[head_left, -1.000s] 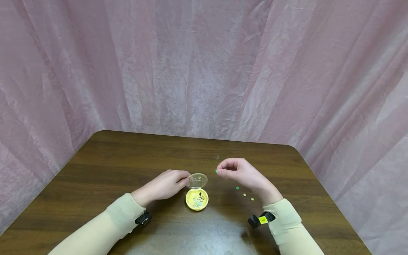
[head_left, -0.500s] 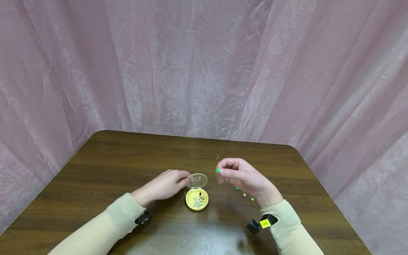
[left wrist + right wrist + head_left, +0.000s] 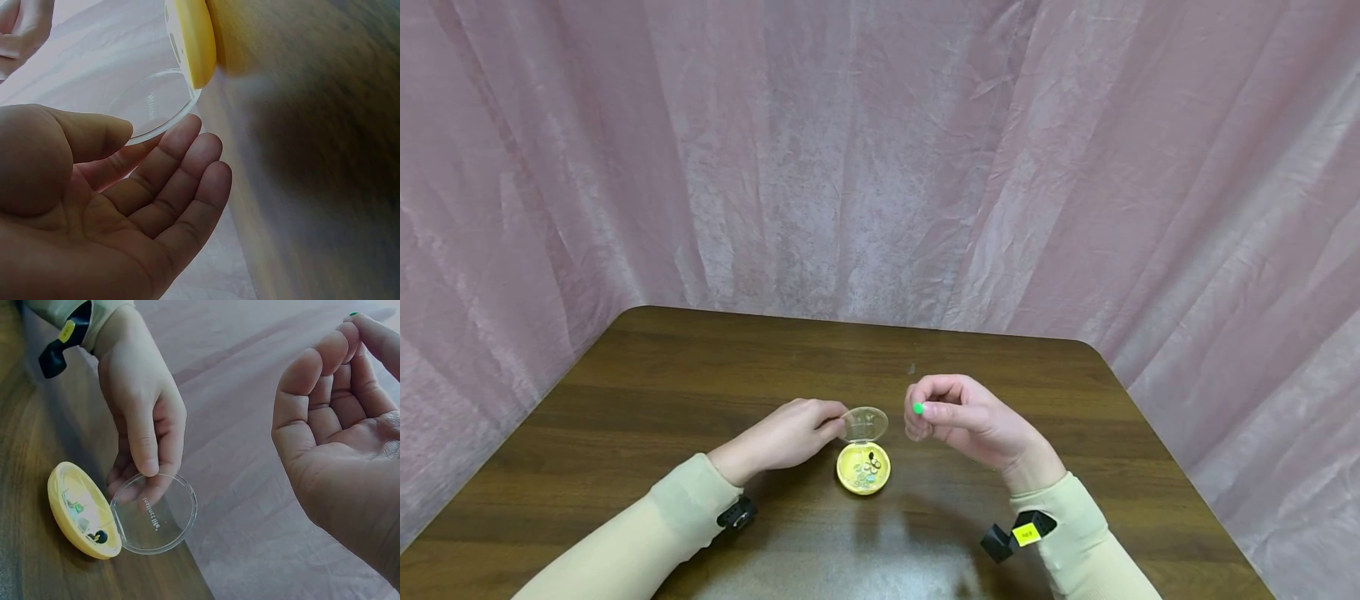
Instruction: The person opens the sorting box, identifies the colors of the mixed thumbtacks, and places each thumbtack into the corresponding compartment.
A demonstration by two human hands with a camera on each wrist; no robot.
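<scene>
A round yellow case [image 3: 843, 483] stands on the table, its clear lid [image 3: 871, 425] raised on the hinge. My left hand [image 3: 793, 435] pinches the lid's edge between thumb and index finger; in the left wrist view the other fingers of the left hand [image 3: 169, 194] extend loosely below the lid [image 3: 150, 106]. Several small pieces lie inside the case [image 3: 59, 515], one of them dark. Right of the lid, my right hand [image 3: 977, 421] holds a small green disc [image 3: 918, 408] between thumb and index fingertip, raised above the table. Only its edge shows in the right wrist view.
The brown wooden table [image 3: 700, 358] has rounded far corners. Pink curtain [image 3: 880, 167] hangs behind and beside it. Each wrist wears a black strap; the right strap [image 3: 1026, 533] has a yellow label.
My right hand has turned, bringing the green disc's face toward the head camera, and dipped slightly. It now hides the loose small discs seen earlier on the table. The left hand stays on the lid.
</scene>
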